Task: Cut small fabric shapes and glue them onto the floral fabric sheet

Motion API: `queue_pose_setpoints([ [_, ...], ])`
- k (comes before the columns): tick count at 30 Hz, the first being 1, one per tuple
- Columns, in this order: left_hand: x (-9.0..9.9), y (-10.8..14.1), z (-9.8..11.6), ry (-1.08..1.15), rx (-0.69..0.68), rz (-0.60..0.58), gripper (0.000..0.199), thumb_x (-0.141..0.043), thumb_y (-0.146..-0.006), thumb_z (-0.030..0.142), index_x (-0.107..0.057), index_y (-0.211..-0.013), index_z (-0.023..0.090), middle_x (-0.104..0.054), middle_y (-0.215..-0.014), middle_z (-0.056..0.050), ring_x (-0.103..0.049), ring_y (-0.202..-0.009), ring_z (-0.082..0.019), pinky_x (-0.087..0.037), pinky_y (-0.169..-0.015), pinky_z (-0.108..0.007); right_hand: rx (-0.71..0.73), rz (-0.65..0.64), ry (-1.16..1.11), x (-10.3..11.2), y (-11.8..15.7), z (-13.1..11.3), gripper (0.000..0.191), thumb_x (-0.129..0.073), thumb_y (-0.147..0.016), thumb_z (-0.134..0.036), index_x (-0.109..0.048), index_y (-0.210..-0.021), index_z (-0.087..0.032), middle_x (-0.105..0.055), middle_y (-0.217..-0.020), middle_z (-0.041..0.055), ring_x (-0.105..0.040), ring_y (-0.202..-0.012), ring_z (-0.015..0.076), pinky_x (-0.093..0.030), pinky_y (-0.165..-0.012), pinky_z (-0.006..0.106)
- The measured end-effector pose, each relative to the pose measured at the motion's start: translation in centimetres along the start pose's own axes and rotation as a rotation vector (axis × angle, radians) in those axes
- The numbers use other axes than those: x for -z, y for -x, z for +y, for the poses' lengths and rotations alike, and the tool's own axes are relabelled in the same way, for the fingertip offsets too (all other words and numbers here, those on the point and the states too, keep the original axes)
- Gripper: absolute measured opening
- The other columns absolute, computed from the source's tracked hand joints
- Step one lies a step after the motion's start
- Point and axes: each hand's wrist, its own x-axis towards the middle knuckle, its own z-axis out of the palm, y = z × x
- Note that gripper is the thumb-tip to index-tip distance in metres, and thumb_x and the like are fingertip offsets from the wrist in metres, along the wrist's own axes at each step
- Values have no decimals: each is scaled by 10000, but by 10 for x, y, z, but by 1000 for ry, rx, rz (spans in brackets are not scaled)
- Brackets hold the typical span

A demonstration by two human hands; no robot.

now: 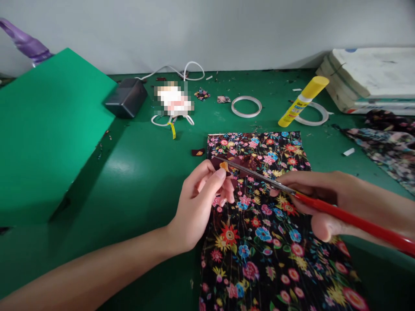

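Note:
My left hand (202, 203) pinches a small dark maroon fabric scrap (223, 166) with an orange motif between thumb and fingers. Scissors with red handles (350, 216) are in my right hand (340, 194), seen nearly edge-on. Their metal blades (249, 171) point left, and the tips lie at the scrap in my left hand. Both hands are over a black floral fabric (259, 250) spread on the table. More maroon scraps (248, 164) lie on that fabric behind the blades. Another maroon piece with an orange motif (197, 152) rests just left of the fabric's edge.
A green board (55, 142) stands at the left beside a dark box (126, 98). White cable (194, 65), a yellow glue stick (303, 103) and two tape rings, one at the middle (246, 106), lie behind. Stacked books (372, 77) and crumpled floral cloth (385, 138) are at right.

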Motion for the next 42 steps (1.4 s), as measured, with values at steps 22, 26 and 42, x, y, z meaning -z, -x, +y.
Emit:
queue_pose_setpoints([
  [22, -4, -4, 2, 36, 0, 66, 217, -570, -995, 255, -581, -790, 183, -611, -713, 24, -554, -599, -81, -394, -537, -203, 94, -29, 76, 9, -6, 6, 906, -685, -470, -935, -749, -1162, -354, -727, -756, 18, -616, -600, 248, -469, -474, 319],
  [26, -5, -4, 2, 64, -17, 65, 204, -575, -988, 242, -579, -793, 181, -612, -716, 21, -556, -599, -77, -399, -536, -196, 6, 65, 9, 2, 1, -2, 954, -642, -445, -974, -769, -1129, -321, -706, -690, -1, -590, -597, 215, -450, -535, 300],
  [42, -4, -4, 1, 67, -34, 82, 219, -569, -987, 254, -566, -779, 187, -607, -705, 16, -543, -582, -83, -391, -521, -204, -28, 35, 0, 4, 3, -3, 933, -667, -432, -960, -769, -1107, -324, -633, -539, -22, -493, -518, 180, -403, -505, 289],
])
